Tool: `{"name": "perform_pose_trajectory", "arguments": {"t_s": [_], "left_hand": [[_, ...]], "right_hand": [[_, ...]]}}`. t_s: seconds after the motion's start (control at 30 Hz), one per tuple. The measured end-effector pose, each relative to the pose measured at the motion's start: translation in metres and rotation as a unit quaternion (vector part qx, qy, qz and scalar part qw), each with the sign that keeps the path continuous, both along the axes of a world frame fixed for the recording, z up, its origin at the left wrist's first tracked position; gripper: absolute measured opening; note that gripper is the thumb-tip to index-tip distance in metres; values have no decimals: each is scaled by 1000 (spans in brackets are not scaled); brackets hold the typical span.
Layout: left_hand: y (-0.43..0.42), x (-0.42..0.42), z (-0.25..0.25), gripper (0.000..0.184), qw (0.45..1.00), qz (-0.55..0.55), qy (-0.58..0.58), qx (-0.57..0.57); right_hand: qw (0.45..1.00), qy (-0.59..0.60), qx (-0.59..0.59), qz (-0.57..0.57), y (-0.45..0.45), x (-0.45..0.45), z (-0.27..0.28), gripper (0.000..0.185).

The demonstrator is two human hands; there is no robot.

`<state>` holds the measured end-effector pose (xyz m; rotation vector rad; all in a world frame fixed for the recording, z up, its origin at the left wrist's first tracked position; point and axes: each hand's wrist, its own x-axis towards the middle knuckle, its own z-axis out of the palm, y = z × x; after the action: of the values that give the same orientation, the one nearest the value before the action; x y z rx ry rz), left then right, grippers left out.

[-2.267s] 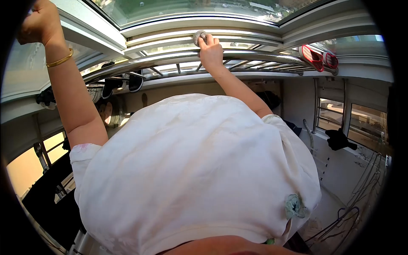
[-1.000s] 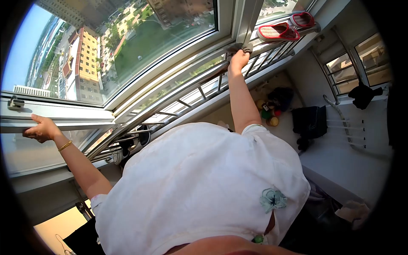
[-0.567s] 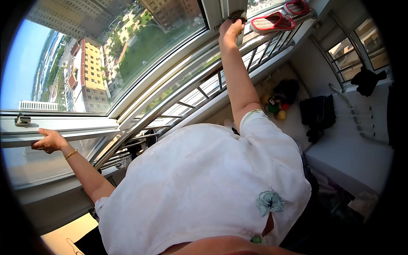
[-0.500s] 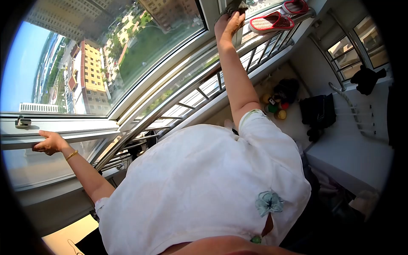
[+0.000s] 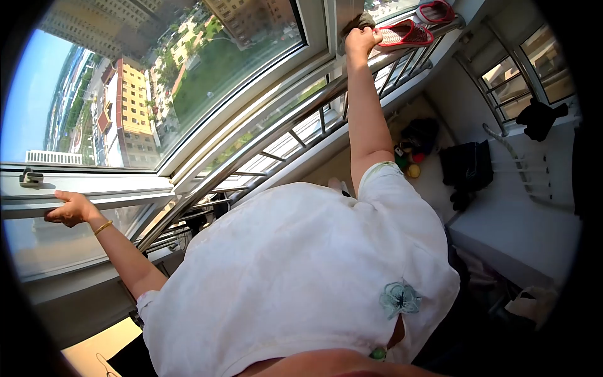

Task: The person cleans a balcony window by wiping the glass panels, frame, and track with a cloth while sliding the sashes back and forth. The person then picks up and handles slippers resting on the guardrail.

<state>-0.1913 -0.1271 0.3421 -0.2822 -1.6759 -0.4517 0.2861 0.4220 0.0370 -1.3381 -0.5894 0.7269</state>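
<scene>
My left hand (image 5: 70,208), with a gold bangle on the wrist, is closed around the white window frame (image 5: 116,187) at the left, below a small window latch (image 5: 31,178). At the top, my right hand (image 5: 362,43) is closed on a dark, crumpled cloth (image 5: 357,25), which is partly hidden by the fingers. The cloth is at a white upright part of the window (image 5: 336,28). Just right of this hand, a red-trimmed slipper (image 5: 405,34) rests at the metal railing, with a second slipper (image 5: 436,11) beyond it.
A metal railing (image 5: 295,116) runs diagonally along the window. Outside the glass are buildings and a green lawn far below. To the right, a black bag (image 5: 466,166) and a dark garment (image 5: 541,119) hang by the wall. Several small coloured items lie in the corner.
My right hand has moved right with the cloth, closer to the slippers, and now overlaps the near slipper's edge. My left hand stays on the window frame.
</scene>
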Motion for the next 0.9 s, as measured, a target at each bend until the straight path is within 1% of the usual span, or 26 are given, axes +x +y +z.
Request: {"name": "perform_pose_trajectory", "arguments": {"t_s": [0.03,0.07,0.1,0.13,0.17,0.2,0.3,0.33,0.37,0.4,0.43,0.47,0.5,0.53,0.6,0.63,0.67,0.7,0.73,0.77,0.8,0.83,0.9], "left_hand": [[0,0,-1,60,1000,5,2,0],[1,-2,-1,59,1000,10,5,2],[3,-5,-2,60,1000,7,12,3],[3,-10,-2,62,1000,5,19,4],[0,-15,-2,63,1000,5,25,1],[-1,-11,-2,64,1000,5,31,-3],[2,-3,-1,68,1000,1,-27,11],[2,-4,-1,68,999,6,-40,18],[-5,-24,-4,66,999,7,-24,19],[-4,-22,-5,66,1000,2,-21,21],[-2,-18,-4,65,1000,-3,-18,21],[-1,-15,-4,65,1000,-9,-15,20],[-2,-19,-5,61,1000,7,-3,14],[-3,-22,-5,62,1000,3,-3,16],[-5,-28,-6,62,1000,0,-1,18],[-8,-34,-7,63,1000,6,6,14],[-4,-23,-7,74,999,-19,-23,21],[-6,-25,-7,75,999,-25,-31,21],[-8,-29,-7,76,999,-30,-40,21],[-10,-36,-8,76,998,-39,-37,24],[-2,-14,-4,73,996,-55,-65,31],[-12,-45,-8,71,999,-26,-14,14],[-19,-62,-11,68,1000,-12,26,-6]], "right_hand": [[998,-50,19,26,5,5,-1,49],[998,46,-38,31,9,5,-2,46],[985,144,-95,26,9,6,3,44],[970,158,-187,8,-3,5,7,38],[954,-81,-267,112,-19,11,1,37],[866,-316,-327,209,-33,16,-6,37],[855,-313,-336,241,-46,13,-4,36],[937,60,-332,89,-39,-5,-19,36],[883,-240,-284,287,-51,-9,-43,34],[892,-278,-236,267,-98,-27,-14,33],[899,-299,-186,262,-130,-49,-25,33],[880,-311,-197,301,-161,-67,-23,34],[871,-297,-178,347,-184,-85,-37,36],[852,-326,-157,379,-206,-96,-37,36],[862,-218,-164,427,-204,-101,-52,38],[886,-156,-181,396,-182,-98,-61,37],[906,-94,-197,363,-161,-83,-70,36],[933,-119,-163,298,-157,-52,-22,33],[936,-159,-197,243,-108,-37,-49,27],[951,25,-245,189,-58,-28,-69,30],[937,203,-272,88,-9,-20,-88,32],[904,133,-376,155,2,-7,-60,31],[869,43,-430,240,-19,-10,-42,33]]}}
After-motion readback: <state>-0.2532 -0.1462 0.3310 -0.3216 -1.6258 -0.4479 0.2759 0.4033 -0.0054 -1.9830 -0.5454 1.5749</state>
